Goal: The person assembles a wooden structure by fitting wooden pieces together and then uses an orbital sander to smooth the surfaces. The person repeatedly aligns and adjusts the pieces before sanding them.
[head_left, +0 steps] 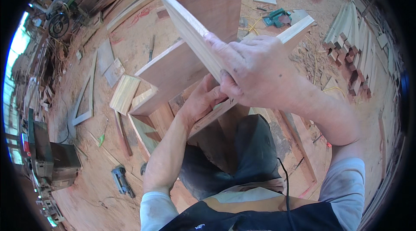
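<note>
My right hand [258, 70] is closed over the edge of a tall wooden panel [212, 1], which stands tilted above a wooden frame. My left hand [197, 103] is lower down, its fingers curled around the panel's lower end, close to the frame's front rail [206, 125]. Part of its grip is hidden by the panel and my right hand. Another wide board [169, 66] crosses behind the panel, joined to the frame at the left. The frame stands in front of my knees.
A green power tool [277, 17] with a yellow cord lies beyond the frame. Stacked wooden strips [355, 44] are at right. On the left lie a triangular frame [85, 112], a wood block [125, 94] and a dark hand tool [122, 181]. Sawdust covers the floor.
</note>
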The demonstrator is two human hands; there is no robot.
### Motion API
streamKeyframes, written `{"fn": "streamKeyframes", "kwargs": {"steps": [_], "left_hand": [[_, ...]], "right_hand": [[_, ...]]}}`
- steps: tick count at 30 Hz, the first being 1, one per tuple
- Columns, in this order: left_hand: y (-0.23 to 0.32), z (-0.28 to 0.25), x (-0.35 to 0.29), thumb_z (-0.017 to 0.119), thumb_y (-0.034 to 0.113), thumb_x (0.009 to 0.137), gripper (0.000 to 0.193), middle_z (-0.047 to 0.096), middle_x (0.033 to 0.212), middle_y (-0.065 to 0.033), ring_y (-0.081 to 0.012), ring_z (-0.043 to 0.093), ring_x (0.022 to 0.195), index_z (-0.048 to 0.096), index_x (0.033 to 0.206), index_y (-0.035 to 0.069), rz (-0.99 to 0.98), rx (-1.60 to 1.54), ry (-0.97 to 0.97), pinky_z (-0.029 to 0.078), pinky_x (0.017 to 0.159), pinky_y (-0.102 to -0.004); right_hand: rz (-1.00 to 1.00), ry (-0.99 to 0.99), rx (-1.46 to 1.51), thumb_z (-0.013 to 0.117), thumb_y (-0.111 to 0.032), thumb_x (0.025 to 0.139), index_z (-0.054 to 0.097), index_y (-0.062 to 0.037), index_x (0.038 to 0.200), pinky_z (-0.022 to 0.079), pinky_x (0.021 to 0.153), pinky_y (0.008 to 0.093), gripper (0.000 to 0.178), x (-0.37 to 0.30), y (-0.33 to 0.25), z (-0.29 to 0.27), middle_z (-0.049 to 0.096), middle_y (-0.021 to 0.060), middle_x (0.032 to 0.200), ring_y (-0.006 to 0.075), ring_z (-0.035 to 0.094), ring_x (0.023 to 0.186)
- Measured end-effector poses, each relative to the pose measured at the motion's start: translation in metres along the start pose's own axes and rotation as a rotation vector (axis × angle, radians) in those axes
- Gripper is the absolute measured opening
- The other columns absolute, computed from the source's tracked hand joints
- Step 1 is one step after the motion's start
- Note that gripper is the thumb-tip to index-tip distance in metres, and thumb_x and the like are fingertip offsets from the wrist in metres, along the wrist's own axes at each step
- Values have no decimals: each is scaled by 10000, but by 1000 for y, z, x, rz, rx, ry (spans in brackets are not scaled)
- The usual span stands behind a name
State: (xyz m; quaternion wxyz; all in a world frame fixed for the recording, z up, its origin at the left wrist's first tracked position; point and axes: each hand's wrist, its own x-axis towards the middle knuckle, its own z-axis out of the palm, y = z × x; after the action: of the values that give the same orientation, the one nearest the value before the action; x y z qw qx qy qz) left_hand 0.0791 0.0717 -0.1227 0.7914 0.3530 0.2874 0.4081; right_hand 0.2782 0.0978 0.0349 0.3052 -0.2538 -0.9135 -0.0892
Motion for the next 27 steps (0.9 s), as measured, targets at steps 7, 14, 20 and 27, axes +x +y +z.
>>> {"fn": "streamKeyframes", "kwargs": {"steps": [7,14,20,27], "left_hand": [[5,7,-3,832,311,975,934,523,1553,-107,-232,565,1406,260,1669,61,-17,15,47,476,1179,-397],[-8,-13,-1,837,320,974,834,612,1416,-99,-204,653,1238,377,1617,54,-91,159,82,567,1039,-359],[48,-37,-7,763,311,1021,547,736,1132,-99,-190,720,978,605,1438,-6,-135,769,382,600,850,-367],[248,-34,59,767,421,950,502,793,1064,-167,-241,747,962,753,1295,56,975,1660,807,569,878,-357]], "right_hand": [[-40,-21,-12,730,-152,788,693,-74,1326,544,600,405,545,-2,3,0,657,58,751,263,693,658],[-21,-52,-25,727,-141,781,725,-126,1116,539,556,418,336,-2,7,8,647,52,715,282,697,630],[-34,-28,-25,729,-149,773,705,-132,1045,535,558,423,273,3,5,8,642,48,700,282,702,643],[-4,0,-50,740,-159,777,681,-137,996,537,570,426,228,-1,2,10,637,41,704,286,698,641]]}}
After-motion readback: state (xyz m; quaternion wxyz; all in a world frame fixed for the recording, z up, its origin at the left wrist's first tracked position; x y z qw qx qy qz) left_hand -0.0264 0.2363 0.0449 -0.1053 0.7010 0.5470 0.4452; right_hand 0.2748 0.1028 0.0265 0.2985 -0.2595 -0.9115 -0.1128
